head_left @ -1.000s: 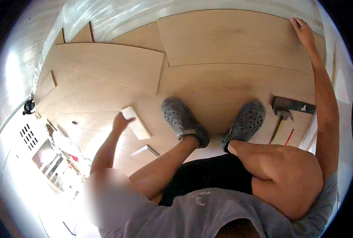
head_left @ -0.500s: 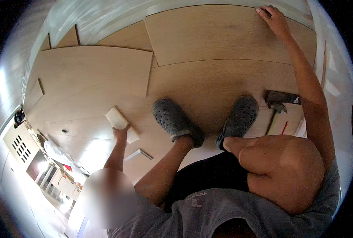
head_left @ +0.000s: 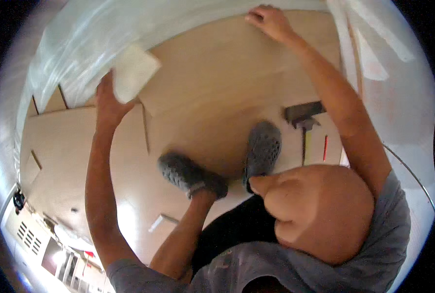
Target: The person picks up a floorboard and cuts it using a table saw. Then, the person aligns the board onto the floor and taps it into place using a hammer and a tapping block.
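Observation:
My left hand (head_left: 111, 108) grips a pale rectangular block (head_left: 135, 73), thumb on one side and fingers on the other. The block is raised near the left end of a wood-look floor plank (head_left: 217, 53), by the far edge of the flooring. At that same far edge, farther right, my right hand (head_left: 271, 23) rests on the plank with its fingers bent and a gap between thumb and fingers. Nothing shows in it. A loose plank (head_left: 80, 146) lies under my left forearm, overlapping the laid floor.
A hammer (head_left: 306, 128) lies beside a dark flat bar (head_left: 303, 111) and a red stick (head_left: 325, 148), right of my shoes. A small offcut (head_left: 163, 223) is near my left leg. Translucent plastic sheeting (head_left: 80, 49) runs along the far side.
My left hand has carried the block from beside my left shoe up to the far edge of the flooring. The view has shifted right; my right hand stays at the plank's far edge.

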Motion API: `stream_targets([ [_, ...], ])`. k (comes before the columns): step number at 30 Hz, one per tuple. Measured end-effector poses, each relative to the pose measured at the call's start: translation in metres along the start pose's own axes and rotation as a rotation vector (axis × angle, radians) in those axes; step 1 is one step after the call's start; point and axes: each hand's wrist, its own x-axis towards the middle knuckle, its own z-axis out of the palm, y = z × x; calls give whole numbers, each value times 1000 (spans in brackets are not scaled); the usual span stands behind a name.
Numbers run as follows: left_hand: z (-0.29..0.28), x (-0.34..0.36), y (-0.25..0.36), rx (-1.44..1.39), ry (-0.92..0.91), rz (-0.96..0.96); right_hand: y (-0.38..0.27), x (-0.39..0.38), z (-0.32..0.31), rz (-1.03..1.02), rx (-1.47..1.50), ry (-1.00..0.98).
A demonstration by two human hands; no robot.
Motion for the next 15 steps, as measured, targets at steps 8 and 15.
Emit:
stream_targets([
  [8,38,182,151,175,-76,129,-4,-4,-2,-84,-1,154],
  [15,37,210,183,167,-119,167,-4,-6,-1,-38,19,133],
])
